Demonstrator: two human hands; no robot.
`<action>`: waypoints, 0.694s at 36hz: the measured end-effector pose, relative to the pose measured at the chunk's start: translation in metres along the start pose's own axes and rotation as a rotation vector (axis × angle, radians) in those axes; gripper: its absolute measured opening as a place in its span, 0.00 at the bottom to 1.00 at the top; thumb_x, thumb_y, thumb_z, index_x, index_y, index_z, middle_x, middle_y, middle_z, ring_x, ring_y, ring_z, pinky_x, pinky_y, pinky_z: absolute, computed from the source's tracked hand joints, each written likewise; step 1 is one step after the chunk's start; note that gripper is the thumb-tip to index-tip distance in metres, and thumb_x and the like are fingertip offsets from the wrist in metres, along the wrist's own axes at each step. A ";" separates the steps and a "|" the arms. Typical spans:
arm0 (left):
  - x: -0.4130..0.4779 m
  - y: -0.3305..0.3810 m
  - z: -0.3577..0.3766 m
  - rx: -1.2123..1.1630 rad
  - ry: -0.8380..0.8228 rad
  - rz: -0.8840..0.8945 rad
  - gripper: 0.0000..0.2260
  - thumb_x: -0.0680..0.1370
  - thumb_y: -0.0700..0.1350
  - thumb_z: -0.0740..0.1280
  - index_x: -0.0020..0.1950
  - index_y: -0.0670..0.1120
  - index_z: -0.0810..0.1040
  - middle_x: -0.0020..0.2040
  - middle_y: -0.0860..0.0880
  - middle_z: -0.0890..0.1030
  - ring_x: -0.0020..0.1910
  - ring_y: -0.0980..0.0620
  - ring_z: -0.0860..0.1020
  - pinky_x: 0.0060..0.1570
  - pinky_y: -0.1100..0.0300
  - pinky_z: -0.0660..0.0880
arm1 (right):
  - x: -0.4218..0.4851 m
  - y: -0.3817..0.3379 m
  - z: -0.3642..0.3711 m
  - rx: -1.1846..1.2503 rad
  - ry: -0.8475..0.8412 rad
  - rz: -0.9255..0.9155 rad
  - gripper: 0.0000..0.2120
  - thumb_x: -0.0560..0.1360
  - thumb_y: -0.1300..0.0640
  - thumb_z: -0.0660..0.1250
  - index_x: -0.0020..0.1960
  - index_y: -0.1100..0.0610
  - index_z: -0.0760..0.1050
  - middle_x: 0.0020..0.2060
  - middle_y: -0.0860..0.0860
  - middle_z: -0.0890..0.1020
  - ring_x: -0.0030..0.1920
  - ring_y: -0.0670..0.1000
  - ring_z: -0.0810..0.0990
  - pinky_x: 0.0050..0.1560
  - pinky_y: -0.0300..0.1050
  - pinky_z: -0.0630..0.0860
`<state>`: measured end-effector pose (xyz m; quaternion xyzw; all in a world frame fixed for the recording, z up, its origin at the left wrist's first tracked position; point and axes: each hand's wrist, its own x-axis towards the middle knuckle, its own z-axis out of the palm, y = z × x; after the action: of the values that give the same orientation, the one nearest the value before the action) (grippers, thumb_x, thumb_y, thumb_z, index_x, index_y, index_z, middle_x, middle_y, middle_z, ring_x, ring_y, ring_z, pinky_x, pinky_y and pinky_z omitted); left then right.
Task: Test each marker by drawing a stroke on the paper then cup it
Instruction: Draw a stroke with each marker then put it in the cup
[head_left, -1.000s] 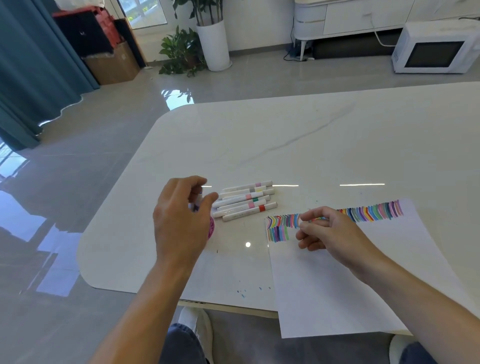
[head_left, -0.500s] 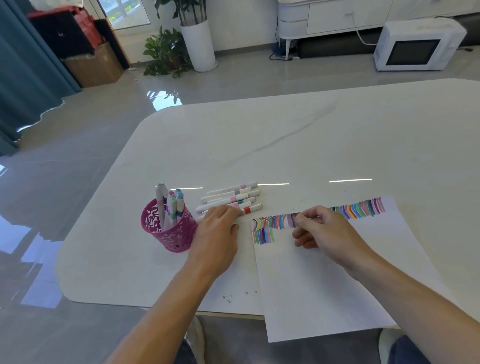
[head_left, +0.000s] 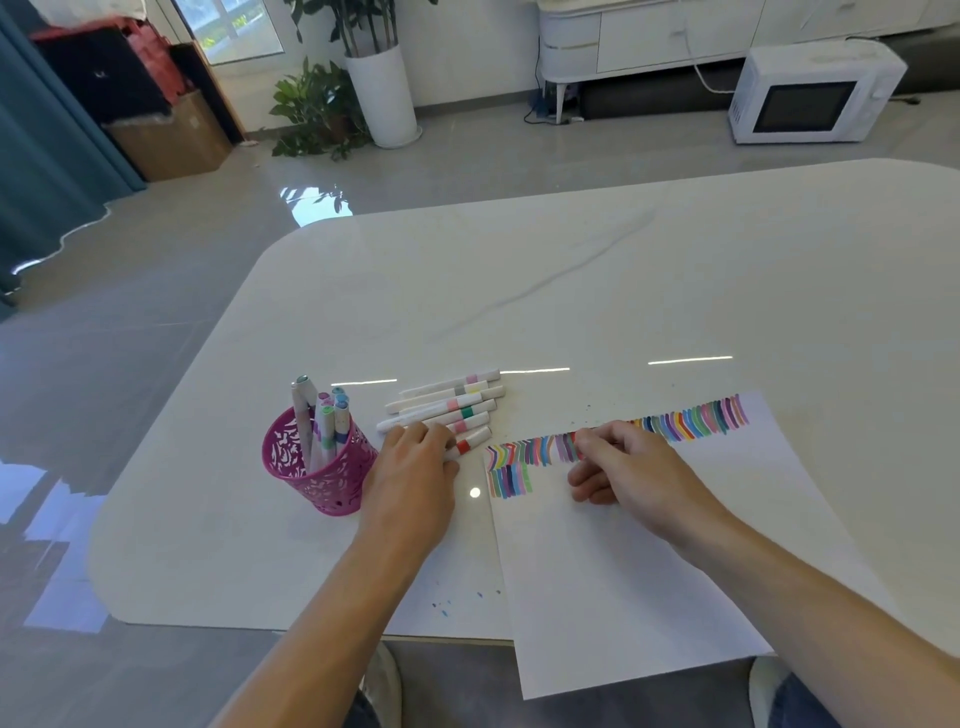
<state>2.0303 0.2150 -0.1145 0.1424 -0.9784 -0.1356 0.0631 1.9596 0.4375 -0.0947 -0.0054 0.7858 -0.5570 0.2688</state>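
Left hand (head_left: 410, 467) lies flat on the white table (head_left: 571, 270) with its fingers stretched out nearly straight. The fingertips touch the near end of the row of white markers with coloured bands (head_left: 452, 405), on the one with the red band (head_left: 467, 445). Just beside this hand stands the pink cup with cut-out holes (head_left: 322, 478), and a few white markers (head_left: 324, 421) stand up in it. Right hand (head_left: 623, 467) rests on the white sheet of paper (head_left: 623, 597) with its fingers curled in. I cannot tell if it holds anything. It covers part of the row of coloured strokes (head_left: 696, 421) along the paper's far edge. Any print on the markers is too small to read.
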 end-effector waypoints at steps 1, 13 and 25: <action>0.000 0.000 0.000 0.002 -0.008 -0.002 0.08 0.81 0.46 0.64 0.60 0.49 0.77 0.56 0.52 0.77 0.59 0.51 0.71 0.51 0.54 0.76 | 0.000 0.000 0.000 0.001 0.000 0.002 0.11 0.84 0.51 0.62 0.52 0.58 0.78 0.42 0.54 0.87 0.42 0.53 0.87 0.50 0.50 0.81; 0.001 0.007 -0.008 -0.079 0.009 -0.065 0.13 0.80 0.48 0.64 0.62 0.50 0.81 0.54 0.53 0.80 0.52 0.52 0.77 0.51 0.58 0.76 | 0.000 -0.002 0.002 0.003 -0.019 -0.008 0.12 0.84 0.51 0.63 0.52 0.58 0.78 0.42 0.54 0.87 0.43 0.54 0.87 0.51 0.51 0.82; -0.009 0.039 -0.021 -0.751 -0.045 -0.167 0.11 0.77 0.46 0.69 0.59 0.54 0.80 0.41 0.54 0.83 0.41 0.58 0.81 0.44 0.60 0.80 | -0.004 -0.005 0.008 0.022 -0.095 -0.108 0.10 0.83 0.52 0.65 0.52 0.58 0.80 0.43 0.54 0.87 0.44 0.53 0.87 0.54 0.54 0.82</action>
<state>2.0320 0.2490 -0.0844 0.1856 -0.8468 -0.4924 0.0781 1.9648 0.4297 -0.0902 -0.0713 0.7646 -0.5785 0.2752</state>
